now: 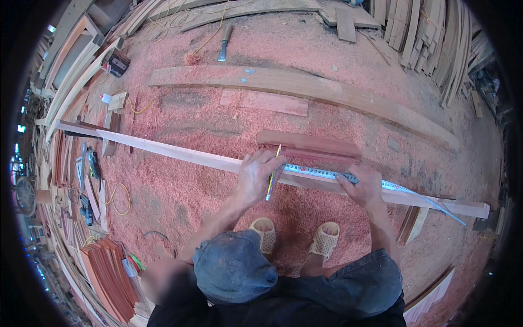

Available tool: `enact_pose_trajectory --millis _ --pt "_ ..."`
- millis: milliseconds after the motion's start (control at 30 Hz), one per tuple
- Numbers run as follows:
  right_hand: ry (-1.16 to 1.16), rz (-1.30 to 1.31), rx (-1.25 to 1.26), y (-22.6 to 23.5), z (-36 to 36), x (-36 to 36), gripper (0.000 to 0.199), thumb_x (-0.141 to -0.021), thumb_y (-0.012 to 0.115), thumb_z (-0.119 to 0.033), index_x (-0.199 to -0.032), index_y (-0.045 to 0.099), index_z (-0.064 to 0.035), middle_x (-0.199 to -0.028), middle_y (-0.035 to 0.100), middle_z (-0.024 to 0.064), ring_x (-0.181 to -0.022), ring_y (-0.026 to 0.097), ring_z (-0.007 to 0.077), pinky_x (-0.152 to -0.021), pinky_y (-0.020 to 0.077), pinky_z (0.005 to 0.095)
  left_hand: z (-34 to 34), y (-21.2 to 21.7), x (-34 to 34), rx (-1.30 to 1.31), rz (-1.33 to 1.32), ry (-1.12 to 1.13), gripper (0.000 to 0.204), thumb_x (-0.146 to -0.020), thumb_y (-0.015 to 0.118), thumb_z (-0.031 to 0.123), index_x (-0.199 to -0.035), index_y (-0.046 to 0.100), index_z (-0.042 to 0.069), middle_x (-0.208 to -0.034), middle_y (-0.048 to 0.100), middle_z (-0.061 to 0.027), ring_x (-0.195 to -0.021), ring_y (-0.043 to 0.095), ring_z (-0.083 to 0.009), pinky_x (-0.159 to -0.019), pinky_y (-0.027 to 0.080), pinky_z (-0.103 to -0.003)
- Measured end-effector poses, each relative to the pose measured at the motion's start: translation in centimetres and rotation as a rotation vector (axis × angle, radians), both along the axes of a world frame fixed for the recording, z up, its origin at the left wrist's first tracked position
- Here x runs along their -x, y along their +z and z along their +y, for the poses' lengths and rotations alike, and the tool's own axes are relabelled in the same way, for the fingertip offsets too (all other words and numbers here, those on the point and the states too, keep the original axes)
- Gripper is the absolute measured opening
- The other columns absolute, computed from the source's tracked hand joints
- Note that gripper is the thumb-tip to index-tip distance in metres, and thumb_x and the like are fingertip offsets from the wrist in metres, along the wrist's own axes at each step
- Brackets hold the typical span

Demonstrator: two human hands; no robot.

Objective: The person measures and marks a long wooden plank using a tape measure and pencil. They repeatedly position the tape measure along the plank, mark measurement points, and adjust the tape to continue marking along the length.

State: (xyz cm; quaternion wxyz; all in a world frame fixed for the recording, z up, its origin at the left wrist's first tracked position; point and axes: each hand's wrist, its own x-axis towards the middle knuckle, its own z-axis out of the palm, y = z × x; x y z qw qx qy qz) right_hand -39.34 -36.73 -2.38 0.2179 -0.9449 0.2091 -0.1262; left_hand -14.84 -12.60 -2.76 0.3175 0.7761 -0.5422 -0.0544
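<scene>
A long, pale wooden strip lies crosswise in front of me, raised on wood blocks. Along its right part runs the white blade of a tape measure, whose free end slants off the strip's near edge at the right. My left hand is closed around a yellow pencil and rests on the strip beside the tape's left end. With thumb and fingers, my right hand grips the blade against the strip. The tape's case is not visible; my left hand may hide it.
Pink shavings cover the floor. Beyond the strip lie reddish boards, a long plank and a chisel-like tool. Power tools and a yellow cord are at left. Stacked slats stand lower left, more timber upper right.
</scene>
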Motion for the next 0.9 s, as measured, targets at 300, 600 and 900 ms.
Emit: enact_pose_trajectory --millis 300,600,900 --pt "0.015 0.019 -0.003 -0.2 -0.3 0.2 0.035 -0.092 0.086 -0.042 -0.086 0.07 -0.0111 -0.079 0.072 0.0132 -0.075 0.073 0.0373 -0.064 0.0563 0.0494 -0.2 -0.3 0.0 0.045 -0.02 -0.005 0.022 -0.096 0.08 0.012 -0.117 0.077 0.013 -0.097 0.071 -0.0064 -0.092 0.068 -0.0309 -0.083 0.047 -0.046" --pt "-0.011 0.016 -0.043 0.3 0.1 0.0 0.035 -0.093 0.085 -0.04 -0.088 0.07 -0.0093 -0.08 0.072 0.0153 -0.078 0.073 0.0393 -0.067 0.0555 0.0515 -0.1 -0.4 -0.1 -0.001 0.037 -0.002 0.025 -0.097 0.077 0.012 -0.121 0.077 0.013 -0.104 0.075 -0.0089 -0.099 0.071 -0.0327 -0.086 0.048 -0.047" --pt "0.043 -0.02 -0.072 -0.1 -0.5 0.0 0.036 -0.095 0.082 -0.045 -0.088 0.072 -0.0107 -0.082 0.074 0.0162 -0.081 0.073 0.0407 -0.071 0.0557 0.0537 -0.6 1.4 0.3 0.223 0.002 0.046 0.031 -0.1 0.071 0.005 -0.13 0.071 0.002 -0.103 0.075 -0.0156 -0.099 0.07 -0.0373 -0.091 0.051 -0.05"
